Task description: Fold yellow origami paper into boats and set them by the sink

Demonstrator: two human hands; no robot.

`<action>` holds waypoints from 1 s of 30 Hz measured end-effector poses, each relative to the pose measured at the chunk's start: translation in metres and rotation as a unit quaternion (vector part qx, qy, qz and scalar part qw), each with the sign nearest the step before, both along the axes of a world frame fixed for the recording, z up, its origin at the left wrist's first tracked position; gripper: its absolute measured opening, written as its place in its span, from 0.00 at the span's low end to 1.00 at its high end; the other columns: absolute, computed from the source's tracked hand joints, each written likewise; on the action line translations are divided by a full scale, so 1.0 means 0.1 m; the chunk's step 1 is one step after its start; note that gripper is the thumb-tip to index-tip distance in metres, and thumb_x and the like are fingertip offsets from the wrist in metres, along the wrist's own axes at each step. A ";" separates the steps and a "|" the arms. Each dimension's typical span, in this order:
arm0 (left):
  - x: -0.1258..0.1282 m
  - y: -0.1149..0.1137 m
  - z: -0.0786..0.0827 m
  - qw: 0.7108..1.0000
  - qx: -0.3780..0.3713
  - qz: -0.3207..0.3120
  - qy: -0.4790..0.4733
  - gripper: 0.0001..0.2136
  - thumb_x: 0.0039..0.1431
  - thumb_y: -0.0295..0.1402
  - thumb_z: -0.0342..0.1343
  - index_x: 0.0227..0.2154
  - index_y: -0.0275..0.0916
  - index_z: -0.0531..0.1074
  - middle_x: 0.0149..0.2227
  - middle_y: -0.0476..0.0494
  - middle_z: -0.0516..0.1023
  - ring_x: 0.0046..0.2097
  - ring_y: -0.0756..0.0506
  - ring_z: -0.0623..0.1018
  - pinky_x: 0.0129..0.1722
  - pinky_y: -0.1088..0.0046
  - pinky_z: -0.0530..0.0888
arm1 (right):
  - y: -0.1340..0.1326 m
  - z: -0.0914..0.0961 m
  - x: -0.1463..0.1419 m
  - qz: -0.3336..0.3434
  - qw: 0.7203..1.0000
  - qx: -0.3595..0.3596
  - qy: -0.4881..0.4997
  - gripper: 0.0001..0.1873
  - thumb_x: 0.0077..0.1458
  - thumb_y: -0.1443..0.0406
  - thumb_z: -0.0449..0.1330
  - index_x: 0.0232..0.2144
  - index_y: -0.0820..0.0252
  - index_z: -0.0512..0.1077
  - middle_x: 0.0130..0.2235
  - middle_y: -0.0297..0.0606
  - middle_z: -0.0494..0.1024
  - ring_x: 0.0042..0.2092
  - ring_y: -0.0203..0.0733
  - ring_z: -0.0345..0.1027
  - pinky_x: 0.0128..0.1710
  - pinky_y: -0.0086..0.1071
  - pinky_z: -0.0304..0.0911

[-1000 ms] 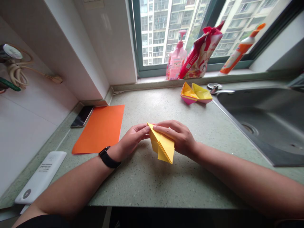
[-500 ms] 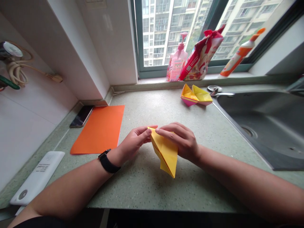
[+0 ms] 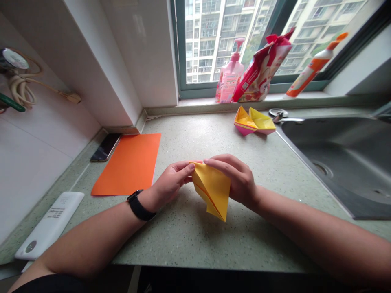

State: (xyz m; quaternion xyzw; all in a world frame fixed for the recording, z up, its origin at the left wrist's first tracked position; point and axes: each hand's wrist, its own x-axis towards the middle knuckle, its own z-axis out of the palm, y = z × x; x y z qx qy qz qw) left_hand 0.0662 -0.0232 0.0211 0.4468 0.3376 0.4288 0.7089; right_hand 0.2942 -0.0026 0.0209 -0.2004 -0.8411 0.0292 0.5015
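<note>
A folded sheet of yellow paper (image 3: 215,187) is held up over the counter between my two hands, its pointed end hanging toward me. My left hand (image 3: 175,178) pinches the paper's upper left corner between thumb and fingers. Along the upper right edge, my right hand (image 3: 236,177) grips the paper, with its index finger lying near the top edge and the thumb hidden behind. Layers and a crease line show along the paper's left side.
Orange paper (image 3: 128,167) lies on the left, beside a dark phone (image 3: 106,147) and a white power bank (image 3: 50,226). Folded paper boats (image 3: 255,121) stand near the metal sink (image 3: 336,162). A pink pump bottle (image 3: 229,79), a red bag (image 3: 264,69) and an orange-white bottle (image 3: 316,69) line the windowsill.
My right index finger has lifted from the paper's face toward its top edge. The paper has tilted slightly, showing more of its front, and its lower tip sits a little higher.
</note>
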 end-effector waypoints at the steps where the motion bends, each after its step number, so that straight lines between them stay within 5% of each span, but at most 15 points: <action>1: -0.01 0.01 0.00 1.000 -0.007 0.008 -0.002 0.22 0.62 0.52 0.74 0.46 0.37 0.87 0.47 0.37 0.86 0.50 0.39 0.82 0.53 0.63 0.78 | 0.01 -0.02 -0.01 0.001 0.999 -0.029 0.014 0.30 0.68 0.69 0.66 0.69 0.47 0.71 0.49 0.42 0.82 0.44 0.46 0.79 0.41 0.39 0.79; 5: -0.08 0.10 -0.04 0.998 -0.024 0.058 -0.018 0.22 0.60 0.51 0.75 0.48 0.39 0.86 0.46 0.39 0.85 0.46 0.42 0.82 0.50 0.65 0.79 | 0.08 -0.13 0.03 0.037 0.977 -0.201 0.058 0.32 0.68 0.65 0.65 0.71 0.45 0.65 0.52 0.42 0.81 0.44 0.45 0.79 0.45 0.43 0.79; 9: -0.16 0.23 -0.14 0.992 -0.036 0.122 -0.026 0.19 0.60 0.48 0.74 0.45 0.38 0.85 0.44 0.43 0.84 0.42 0.46 0.80 0.45 0.70 0.79 | 0.15 -0.16 0.08 0.081 0.905 -0.407 0.089 0.24 0.72 0.55 0.56 0.67 0.46 0.67 0.53 0.43 0.81 0.52 0.50 0.78 0.51 0.48 0.78; 12: -0.19 0.29 -0.20 0.988 -0.059 0.137 -0.033 0.16 0.61 0.45 0.73 0.43 0.38 0.83 0.43 0.45 0.83 0.42 0.47 0.80 0.42 0.72 0.79 | 0.17 -0.15 0.05 0.089 0.857 -0.504 0.056 0.25 0.69 0.49 0.61 0.62 0.51 0.72 0.52 0.44 0.82 0.52 0.52 0.78 0.52 0.49 0.76; 20: -0.16 0.24 -0.19 0.996 -0.063 0.047 -0.028 0.18 0.67 0.47 0.69 0.48 0.39 0.82 0.46 0.42 0.85 0.45 0.45 0.83 0.45 0.71 0.79 | 0.13 -0.18 -0.08 0.070 0.820 -0.567 0.017 0.14 0.60 0.57 0.66 0.46 0.55 0.79 0.45 0.40 0.84 0.44 0.48 0.78 0.42 0.40 0.73; 25: -0.14 0.24 -0.24 0.994 -0.070 -0.018 -0.083 0.22 0.68 0.51 0.68 0.54 0.39 0.81 0.48 0.39 0.86 0.53 0.39 0.85 0.53 0.67 0.80 | 0.13 -0.17 -0.08 0.058 0.813 -0.577 0.056 0.14 0.59 0.58 0.68 0.45 0.55 0.78 0.46 0.41 0.85 0.44 0.49 0.79 0.44 0.43 0.76; 30: -0.20 0.29 -0.30 0.984 -0.131 -0.057 -0.109 0.22 0.74 0.53 0.60 0.51 0.38 0.82 0.46 0.38 0.88 0.47 0.41 0.87 0.49 0.68 0.82 | 0.11 -0.16 -0.09 0.060 0.820 -0.567 0.053 0.17 0.57 0.61 0.70 0.50 0.53 0.77 0.47 0.40 0.84 0.46 0.49 0.79 0.45 0.43 0.77</action>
